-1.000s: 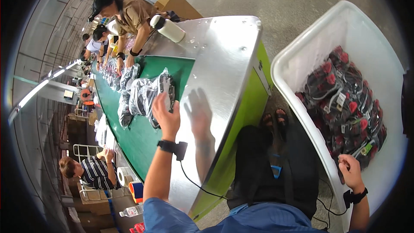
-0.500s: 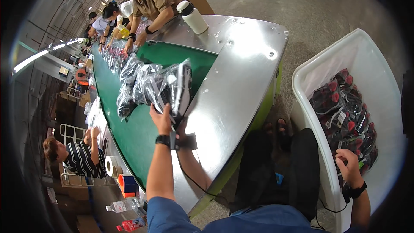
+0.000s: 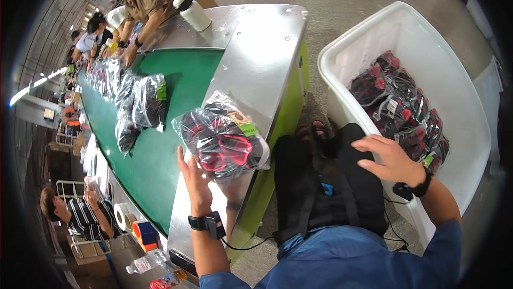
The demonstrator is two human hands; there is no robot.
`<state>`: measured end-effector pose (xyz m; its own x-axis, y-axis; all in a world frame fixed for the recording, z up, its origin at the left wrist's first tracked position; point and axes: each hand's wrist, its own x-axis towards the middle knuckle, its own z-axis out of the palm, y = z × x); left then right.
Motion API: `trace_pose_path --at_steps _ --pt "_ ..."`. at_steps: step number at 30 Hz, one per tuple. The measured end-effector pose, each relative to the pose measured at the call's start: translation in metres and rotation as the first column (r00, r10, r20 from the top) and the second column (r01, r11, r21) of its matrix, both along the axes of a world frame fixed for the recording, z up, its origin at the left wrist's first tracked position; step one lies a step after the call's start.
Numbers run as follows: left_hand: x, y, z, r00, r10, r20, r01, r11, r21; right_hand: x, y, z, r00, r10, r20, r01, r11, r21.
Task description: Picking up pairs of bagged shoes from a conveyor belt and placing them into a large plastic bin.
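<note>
A clear plastic bag of black goods with red trim (image 3: 224, 142) lies on the belt's near corner, partly over the metal edge. A green label shows on it. My left hand (image 3: 197, 185) is upright at the bag's lower left side, fingers stretched and apart; whether they touch the plastic I cannot tell. My right hand (image 3: 393, 160) hangs open with nothing in it, over the near rim of the white bin (image 3: 347, 102). Inside the bin lie several similar bagged black-and-red goods (image 3: 406, 107). Two more bagged black items (image 3: 147, 104) rest together farther up the belt.
A green conveyor belt (image 3: 152, 174) with a metal border (image 3: 256, 48) runs away to the far left. Co-workers, one in a brown shirt (image 3: 152, 0), stand along it. A white bottle (image 3: 192, 13) stands on the border. Tape rolls (image 3: 144, 233) and drink bottles (image 3: 147, 262) sit at lower left.
The view has turned right. The bag my left hand touched now lies nearer, on the metal edge, and the fingers have opened. My right hand has left the bin's inner side, fingers spread.
</note>
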<state>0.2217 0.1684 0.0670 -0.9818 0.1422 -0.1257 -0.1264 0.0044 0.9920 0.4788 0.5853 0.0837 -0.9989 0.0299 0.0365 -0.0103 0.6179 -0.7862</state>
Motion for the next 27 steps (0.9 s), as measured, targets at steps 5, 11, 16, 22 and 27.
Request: trace_pose_path --at_steps 5,11,16,22,27 --pt "0.017 0.060 -0.003 0.999 -0.043 0.012 0.041 0.994 0.100 -0.060 -0.054 -0.004 0.999 -0.003 -0.041 -0.012 0.938 -0.347" --pt "0.089 0.120 0.009 0.985 -0.169 -0.039 0.173 0.958 0.229 -0.101 -0.071 -0.019 0.964 -0.263 -0.024 0.178 0.714 -0.677" --pt "0.118 0.130 -0.004 0.938 -0.275 -0.211 0.288 0.957 0.034 -0.060 -0.048 -0.016 0.974 -0.212 0.078 0.216 0.774 -0.596" --pt "0.132 0.143 -0.019 0.822 -0.385 -0.420 0.323 0.922 -0.214 -0.019 -0.034 -0.016 0.974 -0.209 0.085 0.218 0.775 -0.593" --pt "0.143 0.159 -0.006 0.918 -0.388 -0.080 0.396 0.908 0.138 0.000 -0.023 0.003 0.968 -0.172 0.182 0.237 0.865 -0.442"
